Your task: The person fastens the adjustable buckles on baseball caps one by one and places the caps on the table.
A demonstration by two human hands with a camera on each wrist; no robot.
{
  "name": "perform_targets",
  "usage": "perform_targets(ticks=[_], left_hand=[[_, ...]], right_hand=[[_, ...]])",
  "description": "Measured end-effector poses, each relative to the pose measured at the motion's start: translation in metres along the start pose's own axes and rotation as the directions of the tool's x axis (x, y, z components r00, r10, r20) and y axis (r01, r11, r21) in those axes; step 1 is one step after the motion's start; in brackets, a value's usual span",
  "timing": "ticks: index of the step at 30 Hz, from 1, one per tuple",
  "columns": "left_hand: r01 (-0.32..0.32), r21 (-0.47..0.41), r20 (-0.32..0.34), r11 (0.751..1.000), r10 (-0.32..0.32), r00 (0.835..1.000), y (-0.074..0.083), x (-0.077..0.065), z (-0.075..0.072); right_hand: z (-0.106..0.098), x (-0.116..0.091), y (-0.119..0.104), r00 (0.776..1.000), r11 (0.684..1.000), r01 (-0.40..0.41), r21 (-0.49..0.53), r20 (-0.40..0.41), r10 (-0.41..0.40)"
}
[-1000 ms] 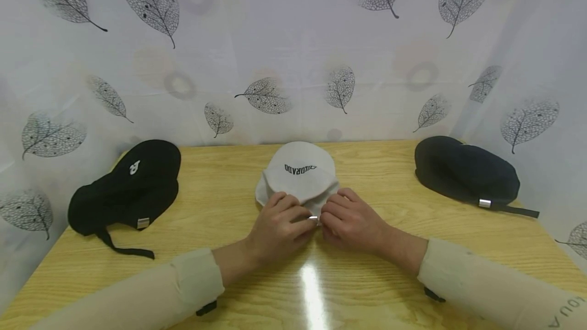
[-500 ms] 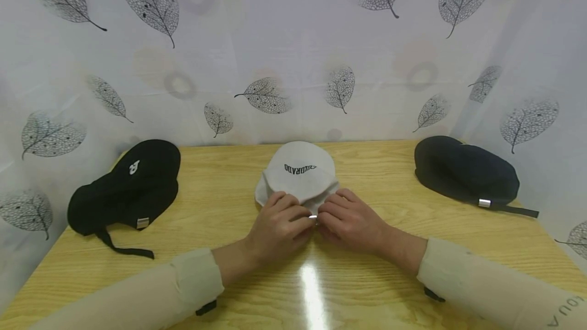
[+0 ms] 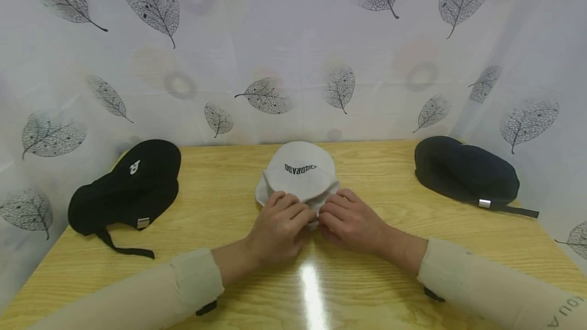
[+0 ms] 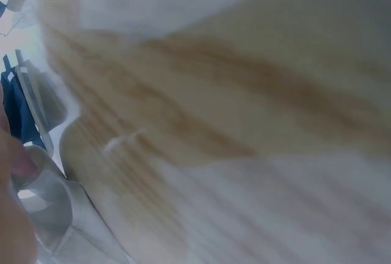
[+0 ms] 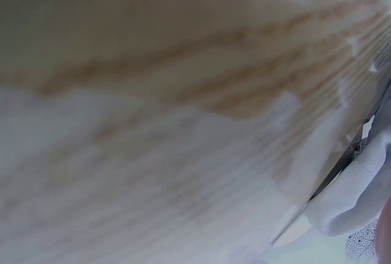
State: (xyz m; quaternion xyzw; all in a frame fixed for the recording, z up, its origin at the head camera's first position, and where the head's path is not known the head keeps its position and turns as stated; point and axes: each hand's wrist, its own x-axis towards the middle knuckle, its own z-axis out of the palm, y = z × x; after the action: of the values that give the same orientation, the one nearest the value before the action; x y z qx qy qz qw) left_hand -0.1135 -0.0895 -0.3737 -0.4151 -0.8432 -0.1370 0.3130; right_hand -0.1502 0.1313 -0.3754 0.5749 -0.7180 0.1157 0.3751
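Observation:
A light grey cap with dark "COLORADO" lettering sits at the middle of the wooden table, its lettering upside down from here. My left hand pinches the cap's near edge with curled fingers. Right beside it, my right hand grips the same edge from the other side, the fingertips of both hands almost meeting. The strap end between them is mostly hidden by the fingers. In the left wrist view part of the cap shows by the fingers; in the right wrist view its pale fabric is at the right edge.
A black cap with a white emblem lies at the left, its strap trailing on the table. Another dark cap with a metal buckle lies at the right. A leaf-patterned curtain hangs behind.
The fingers of my left hand have shifted slightly at the cap's near edge, and the shiny metal bit between the hands is now covered. The caps stay where they were.

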Motion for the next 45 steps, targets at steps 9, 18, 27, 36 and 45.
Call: perform_targets(ticks=[9,18,27,36,45], left_hand=[[0.049,0.010,-0.009,0.999,-0.049,0.999,0.0014,-0.0002,0.0002],[0.029,0.016,-0.042,0.999,-0.028,0.999,-0.0004,-0.0006,0.0008],[-0.003,0.045,-0.087,0.999,0.007,0.996,-0.0026,-0.0016,0.0019],[0.028,0.010,-0.044,1.000,-0.028,0.999,0.0007,-0.0002,-0.0005],[0.021,0.002,-0.050,1.000,-0.021,0.999,0.0005,-0.0007,0.0000]], right_hand=[[0.0005,0.0006,-0.0001,0.999,0.999,0.034,0.011,-0.036,-0.034],[-0.0006,-0.0007,0.0006,1.000,0.999,0.009,0.031,-0.018,-0.008],[-0.0008,-0.0009,0.0014,1.000,0.999,-0.007,0.037,-0.029,0.008],[-0.0018,-0.0007,0.0017,0.999,0.999,0.007,0.039,-0.036,-0.006],[-0.0006,0.0006,0.0015,0.999,0.999,0.033,0.030,-0.045,-0.031]])
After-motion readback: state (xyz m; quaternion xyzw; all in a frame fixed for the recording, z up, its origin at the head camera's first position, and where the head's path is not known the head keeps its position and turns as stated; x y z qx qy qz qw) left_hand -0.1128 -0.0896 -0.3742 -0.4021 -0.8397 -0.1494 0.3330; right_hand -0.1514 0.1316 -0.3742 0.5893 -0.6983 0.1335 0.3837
